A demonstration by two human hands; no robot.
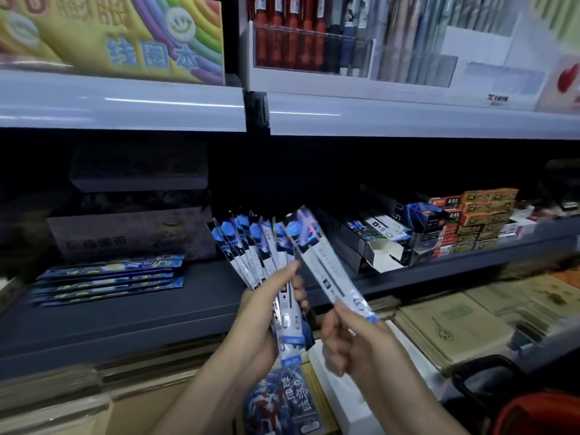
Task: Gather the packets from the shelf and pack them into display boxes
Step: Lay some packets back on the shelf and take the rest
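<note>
My left hand (pixel 263 312) grips a fanned bundle of several long blue-and-white packets (pixel 251 246) by their lower ends, in front of the dark shelf (pixel 125 315). My right hand (pixel 345 334) pinches the bottom end of one more such packet (pixel 326 268), which slants up to the left and touches the fan. More packets (pixel 110 277) lie flat in a pile at the shelf's left. An open display box (pixel 376 246) with its white flap out lies on the shelf to the right, among other dark boxes.
Stacked orange and red small boxes (pixel 480 215) fill the shelf's right end. A cardboard box (pixel 131 230) stands at the back left. Below the shelf lie brown notebooks (pixel 455 321) and a printed colourful pack (pixel 282 400). A red object (pixel 539 416) shows at bottom right.
</note>
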